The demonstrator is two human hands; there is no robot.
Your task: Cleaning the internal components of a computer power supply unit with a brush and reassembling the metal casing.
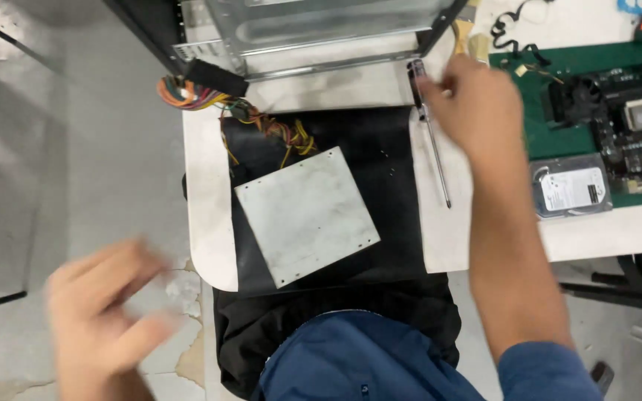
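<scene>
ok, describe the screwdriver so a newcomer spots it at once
Start at the white table; right of its black mat lies the screwdriver, its handle under the right hand. It is the only long thin steel shaft there, pointing toward the person.

One rectangular white label point(572, 188) is seen on the silver hard drive point(570, 209) at three o'clock.

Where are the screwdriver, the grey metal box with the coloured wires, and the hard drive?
screwdriver point(434, 152): head view, on the bare metal shaft below the right hand.
grey metal box point(306, 215): head view, middle of its flat top face.
hard drive point(572, 190): head view, on its white label.
</scene>
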